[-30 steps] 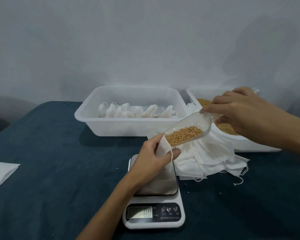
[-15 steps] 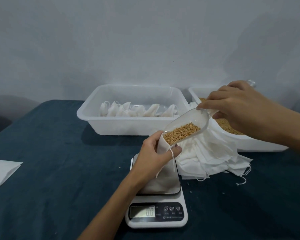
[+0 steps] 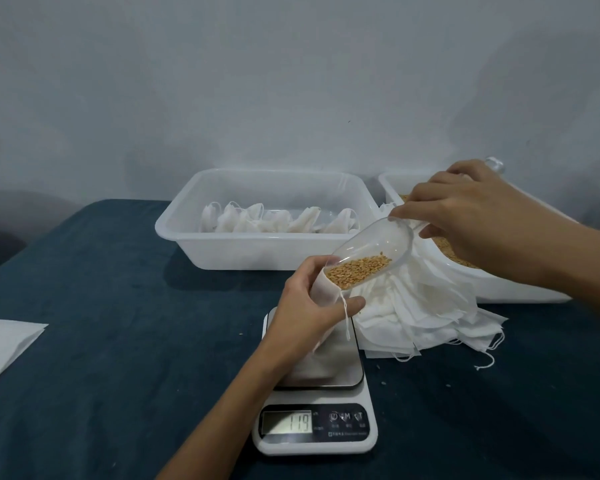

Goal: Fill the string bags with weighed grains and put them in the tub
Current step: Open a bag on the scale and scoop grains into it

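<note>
Grains [image 3: 357, 271] fill the lower end of a clear plastic scoop [image 3: 371, 252], tilted down into the mouth of a white string bag [image 3: 321, 296] over the scale. Largest in view, the dark blue tablecloth [image 3: 101, 323] carries everything. At the back stands a white tub [image 3: 257, 252] with a row of filled bags [image 3: 278, 221] lying inside it; beside it to the right, partly hidden by the right arm, a second white tub [image 3: 520, 289] holds loose grain. A heap of empty string bags [image 3: 426, 313] spills from that tub's front edge onto the cloth, just beside the scale. The kitchen scale [image 3: 314, 434] sits near the front, its display reading 11.9, and the bag's bottom rests on its metal platform. The left hand [image 3: 312, 310] pinches the bag's open rim between thumb and curled fingers, a drawstring dangling below the thumb. The right hand [image 3: 465, 209] grips the scoop's handle end with fingers curled round it. A white sheet [image 3: 4, 344] lies at the left edge.
</note>
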Demonstrator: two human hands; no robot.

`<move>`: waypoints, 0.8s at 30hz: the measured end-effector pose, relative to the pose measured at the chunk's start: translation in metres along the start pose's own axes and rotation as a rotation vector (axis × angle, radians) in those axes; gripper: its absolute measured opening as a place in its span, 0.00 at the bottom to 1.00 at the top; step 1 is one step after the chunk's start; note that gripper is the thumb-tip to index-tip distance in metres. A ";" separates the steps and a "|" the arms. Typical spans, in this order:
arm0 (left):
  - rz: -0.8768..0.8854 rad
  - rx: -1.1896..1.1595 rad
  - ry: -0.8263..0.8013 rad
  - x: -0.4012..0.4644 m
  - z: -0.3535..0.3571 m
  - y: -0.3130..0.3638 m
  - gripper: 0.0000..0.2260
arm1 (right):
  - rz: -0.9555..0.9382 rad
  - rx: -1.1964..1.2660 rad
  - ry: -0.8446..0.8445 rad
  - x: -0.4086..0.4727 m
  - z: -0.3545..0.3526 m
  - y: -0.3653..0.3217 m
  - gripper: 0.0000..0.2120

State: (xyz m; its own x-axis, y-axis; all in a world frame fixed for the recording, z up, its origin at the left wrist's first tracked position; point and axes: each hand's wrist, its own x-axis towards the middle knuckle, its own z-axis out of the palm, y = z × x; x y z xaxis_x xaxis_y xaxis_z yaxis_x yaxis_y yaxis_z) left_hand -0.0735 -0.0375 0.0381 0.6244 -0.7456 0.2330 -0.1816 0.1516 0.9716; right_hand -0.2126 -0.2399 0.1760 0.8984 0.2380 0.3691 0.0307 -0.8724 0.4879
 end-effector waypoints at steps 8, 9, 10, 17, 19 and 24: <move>0.002 -0.026 -0.002 0.000 -0.001 0.000 0.25 | -0.003 -0.006 0.011 0.003 -0.001 -0.004 0.21; 0.004 -0.026 -0.003 0.000 -0.002 0.001 0.25 | -0.002 -0.003 0.014 0.003 -0.001 -0.003 0.20; 0.005 -0.023 -0.002 0.000 -0.002 0.001 0.25 | -0.001 0.001 0.017 0.002 -0.001 -0.003 0.20; -0.001 -0.031 0.011 0.000 -0.001 0.001 0.26 | 0.031 0.025 0.021 -0.002 0.008 0.001 0.22; -0.008 -0.032 0.010 0.000 -0.001 0.001 0.26 | 0.048 0.043 0.021 -0.003 0.012 0.002 0.23; -0.023 -0.064 -0.001 0.000 -0.002 0.003 0.26 | 0.105 0.125 -0.002 -0.008 0.016 0.001 0.23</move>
State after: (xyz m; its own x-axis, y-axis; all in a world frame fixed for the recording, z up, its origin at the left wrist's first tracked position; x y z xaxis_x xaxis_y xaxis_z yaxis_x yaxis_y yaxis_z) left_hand -0.0727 -0.0358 0.0407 0.6272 -0.7498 0.2106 -0.1182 0.1756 0.9773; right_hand -0.2125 -0.2498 0.1607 0.9005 0.1422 0.4109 -0.0091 -0.9387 0.3447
